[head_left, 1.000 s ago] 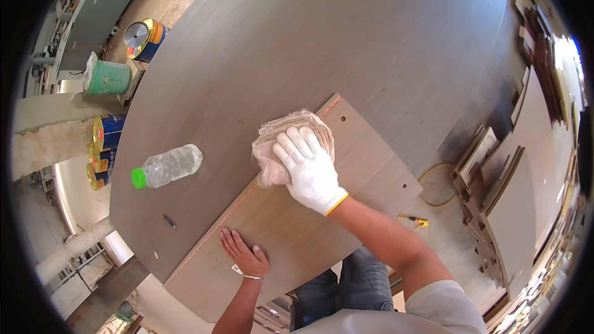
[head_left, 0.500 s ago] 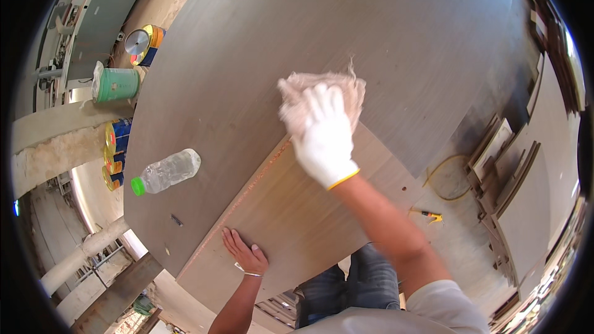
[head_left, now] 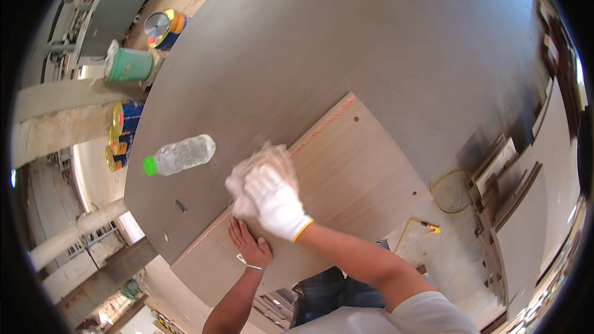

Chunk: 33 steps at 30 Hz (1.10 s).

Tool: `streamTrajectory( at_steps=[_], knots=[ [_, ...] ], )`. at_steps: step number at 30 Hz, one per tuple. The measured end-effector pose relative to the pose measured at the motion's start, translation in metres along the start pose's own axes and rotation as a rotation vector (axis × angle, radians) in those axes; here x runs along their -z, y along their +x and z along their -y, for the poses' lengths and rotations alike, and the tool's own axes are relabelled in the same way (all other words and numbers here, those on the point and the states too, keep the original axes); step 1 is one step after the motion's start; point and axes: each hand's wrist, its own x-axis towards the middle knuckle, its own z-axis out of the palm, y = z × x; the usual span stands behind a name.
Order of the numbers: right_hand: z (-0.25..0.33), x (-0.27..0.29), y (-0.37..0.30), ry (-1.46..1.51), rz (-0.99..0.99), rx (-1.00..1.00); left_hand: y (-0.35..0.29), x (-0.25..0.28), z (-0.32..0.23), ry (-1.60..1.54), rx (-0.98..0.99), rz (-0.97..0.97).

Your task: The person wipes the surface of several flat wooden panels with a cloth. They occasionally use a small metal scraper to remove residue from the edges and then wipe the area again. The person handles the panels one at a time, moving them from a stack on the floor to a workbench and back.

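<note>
My right hand (head_left: 272,201), in a white glove with a yellow cuff edge, is closed on a pinkish-beige cloth (head_left: 247,170), both smeared by motion. The cloth lies over the far left edge of a wooden board (head_left: 352,173), which has a rough orange-brown edge strip and two small dark holes on its right side. Bare, with a band at the wrist, my left hand (head_left: 250,246) rests flat on the board by that edge, fingers stretched out, just nearer than the cloth. A clear plastic bottle (head_left: 185,153) with a green cap lies on its side to the left.
The board lies on a large grey-brown table surface (head_left: 371,37). A small dark piece (head_left: 180,206) sits below the bottle. Paint cans (head_left: 127,120) and a green bucket (head_left: 132,64) stand beyond the left edge. At right are a yellow air gun (head_left: 431,227) with hose and stacked panels (head_left: 501,173).
My right hand has drawn the cloth from the board's far corner toward me and left, close to my left hand. The far corner is now uncovered. My left hand stays on the board.
</note>
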Motion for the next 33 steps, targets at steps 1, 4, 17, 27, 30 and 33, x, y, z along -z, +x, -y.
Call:
streamTrajectory(
  at_steps=[1, 4, 17, 27, 30, 33],
  knots=[
    [0.008, -0.009, -0.004, 0.036, 0.030, -0.005, -0.001, -0.007, 0.002, -0.007, 0.001, -0.014],
    [0.010, 0.009, 0.014, 0.000, 0.160, 0.018, -0.007, -0.006, 0.004, -0.052, 0.080, 0.001],
    [0.064, -0.019, 0.001, -0.407, 0.467, -0.063, -0.008, 0.004, 0.004, -0.444, 0.072, -0.191],
    [0.135, -0.143, -0.037, -0.530, 0.586, 0.060, -0.153, 0.037, 0.083, -0.642, 0.423, -0.360],
    [0.198, -0.208, -0.049, -0.430, 0.591, 0.031, -0.261, 0.070, 0.190, -0.486, 0.680, -0.125],
    [0.245, -0.276, -0.061, -0.525, 0.646, 0.219, -0.341, 0.082, 0.263, -0.214, 0.780, -0.138]
  ],
)
